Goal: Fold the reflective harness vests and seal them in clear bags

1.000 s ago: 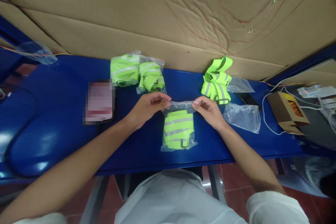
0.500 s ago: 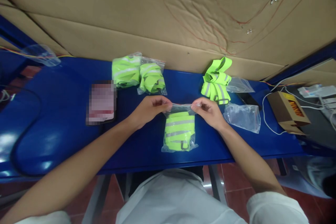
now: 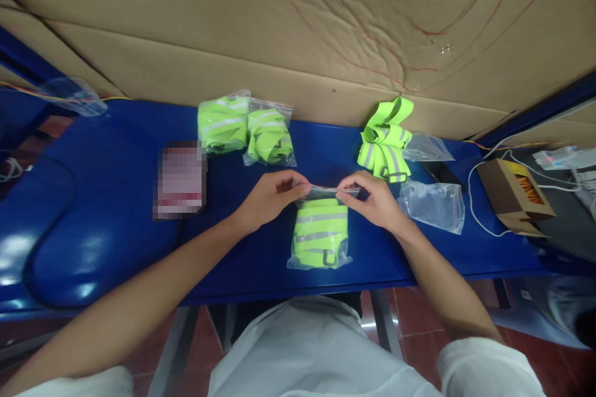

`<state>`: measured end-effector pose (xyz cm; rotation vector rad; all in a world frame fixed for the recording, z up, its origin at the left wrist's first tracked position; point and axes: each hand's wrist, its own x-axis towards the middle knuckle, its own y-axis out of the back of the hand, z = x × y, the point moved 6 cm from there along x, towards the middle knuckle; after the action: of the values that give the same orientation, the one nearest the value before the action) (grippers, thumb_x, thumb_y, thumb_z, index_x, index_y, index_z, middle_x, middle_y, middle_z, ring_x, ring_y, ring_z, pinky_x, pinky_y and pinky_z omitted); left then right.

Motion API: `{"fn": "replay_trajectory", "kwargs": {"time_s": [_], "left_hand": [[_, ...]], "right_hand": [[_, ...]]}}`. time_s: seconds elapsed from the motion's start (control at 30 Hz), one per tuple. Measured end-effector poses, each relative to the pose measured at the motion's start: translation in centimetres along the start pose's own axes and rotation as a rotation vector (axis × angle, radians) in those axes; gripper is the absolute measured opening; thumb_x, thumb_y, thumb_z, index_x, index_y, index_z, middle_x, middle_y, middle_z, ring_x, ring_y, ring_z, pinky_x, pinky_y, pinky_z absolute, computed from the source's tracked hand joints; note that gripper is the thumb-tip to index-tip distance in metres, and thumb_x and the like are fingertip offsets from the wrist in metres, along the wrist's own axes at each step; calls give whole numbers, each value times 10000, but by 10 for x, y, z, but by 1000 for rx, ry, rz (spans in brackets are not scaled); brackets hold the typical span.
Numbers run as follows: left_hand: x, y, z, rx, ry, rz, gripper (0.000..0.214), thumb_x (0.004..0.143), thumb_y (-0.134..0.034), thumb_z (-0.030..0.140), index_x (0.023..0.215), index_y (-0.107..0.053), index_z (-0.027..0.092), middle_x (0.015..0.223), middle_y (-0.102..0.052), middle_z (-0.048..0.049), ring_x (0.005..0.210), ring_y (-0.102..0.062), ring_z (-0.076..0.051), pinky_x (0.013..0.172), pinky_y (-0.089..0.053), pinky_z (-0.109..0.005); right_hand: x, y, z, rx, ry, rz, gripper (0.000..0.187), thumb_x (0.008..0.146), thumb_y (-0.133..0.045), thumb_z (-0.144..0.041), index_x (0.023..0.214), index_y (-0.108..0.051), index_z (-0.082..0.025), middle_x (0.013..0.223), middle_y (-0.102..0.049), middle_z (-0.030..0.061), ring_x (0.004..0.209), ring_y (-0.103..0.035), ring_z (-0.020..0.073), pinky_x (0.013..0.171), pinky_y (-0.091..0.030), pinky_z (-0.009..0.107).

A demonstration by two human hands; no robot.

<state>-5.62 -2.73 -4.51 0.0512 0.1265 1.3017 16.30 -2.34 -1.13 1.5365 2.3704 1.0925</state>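
A clear zip bag (image 3: 320, 232) holding a folded neon-green reflective band lies on the blue table (image 3: 116, 198) in front of me. My left hand (image 3: 272, 197) pinches the bag's top edge at its left end. My right hand (image 3: 372, 198) pinches the same edge towards its right end. Both sets of fingers are pressed together on the seal strip. Two more filled bags (image 3: 244, 129) lie side by side at the back of the table. A loose pile of neon-green bands (image 3: 384, 142) sits at the back right.
Empty clear bags (image 3: 433, 205) lie right of my right hand. A blurred dark phone-like object (image 3: 180, 180) lies to the left. A small brown cardboard box (image 3: 512, 195) with white cables stands far right. A cardboard sheet (image 3: 298, 31) forms the wall behind the table.
My right hand's fingers have slid left along the bag's top edge, closer to my left hand. The bag itself has stayed in place.
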Motion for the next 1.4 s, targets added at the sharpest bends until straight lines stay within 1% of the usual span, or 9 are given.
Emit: {"fn": "replay_trajectory", "kwargs": {"time_s": [0.13, 0.3, 0.4, 0.57, 0.73, 0.87, 1.03, 1.27, 1.4], "left_hand": [[0, -3, 1, -3, -4, 2, 394, 838, -801, 545, 893, -753, 158, 820, -710, -31, 772, -632, -151, 731, -488, -250], [1, -3, -3, -44, 62, 7, 413, 797, -843, 543, 934, -775, 159, 890, -750, -49, 827, -658, -167, 792, -500, -273], [1, -4, -8, -80, 120, -11, 424, 756, -878, 537, 911, -785, 154, 913, -771, -62, 818, -660, -172, 799, -507, -285], [0, -5, -5, -18, 19, 8, 386, 798, -842, 524, 884, -785, 152, 826, -748, -48, 726, -611, -148, 691, -460, -262], [-2, -6, -3, 36, -60, 48, 386, 833, -800, 533, 825, -739, 152, 785, -732, -44, 689, -600, -146, 654, -435, -261], [-5, -8, 1, 94, -89, 54, 371, 875, -758, 523, 826, -730, 156, 780, -731, -35, 673, -584, -138, 629, -413, -254], [-10, -13, 7, 153, -136, 64, 329, 914, -727, 493, 885, -754, 167, 841, -755, -38, 743, -647, -161, 685, -471, -265], [-10, -14, 5, 75, -130, 60, 312, 890, -764, 484, 919, -776, 173, 934, -786, -60, 854, -711, -197, 785, -548, -292], [-9, -17, 2, 6, -111, 33, 300, 869, -792, 463, 896, -779, 164, 969, -790, -76, 893, -716, -206, 815, -554, -301]], "right_hand": [[1, 1, -14, -116, 139, 10, 111, 1013, -675, -308, 945, -712, -229, 892, -756, 27, 822, -646, 181, 809, -461, 362], [1, 1, -11, -125, 98, 22, 134, 1015, -665, -313, 917, -703, -231, 857, -748, 26, 800, -648, 185, 787, -457, 361], [-1, 1, -6, -173, 85, -27, 145, 1027, -647, -328, 939, -705, -228, 872, -745, 34, 821, -644, 192, 793, -455, 361], [-3, -2, -8, -259, 143, -49, 170, 1020, -679, -377, 1087, -727, -229, 1039, -779, 62, 969, -670, 227, 855, -434, 390], [-3, -5, -13, -223, 145, 11, 181, 1040, -636, -341, 925, -720, -228, 884, -759, 38, 851, -642, 204, 812, -419, 391], [-2, -5, -11, -176, 111, 18, 164, 1031, -644, -315, 907, -708, -229, 873, -750, 27, 842, -646, 195, 813, -426, 387], [-5, -7, -15, -313, 187, 7, 133, 1048, -635, -334, 1078, -719, -236, 1058, -773, 59, 999, -674, 218, 857, -410, 400], [-6, -6, -18, -258, 160, 23, 170, 1053, -612, -314, 934, -701, -231, 903, -752, 34, 854, -643, 197, 801, -412, 392], [-8, -11, -25, -428, 233, -2, 174, 1059, -614, -341, 1128, -708, -213, 1079, -769, 72, 995, -654, 229, 848, -417, 399]]}}
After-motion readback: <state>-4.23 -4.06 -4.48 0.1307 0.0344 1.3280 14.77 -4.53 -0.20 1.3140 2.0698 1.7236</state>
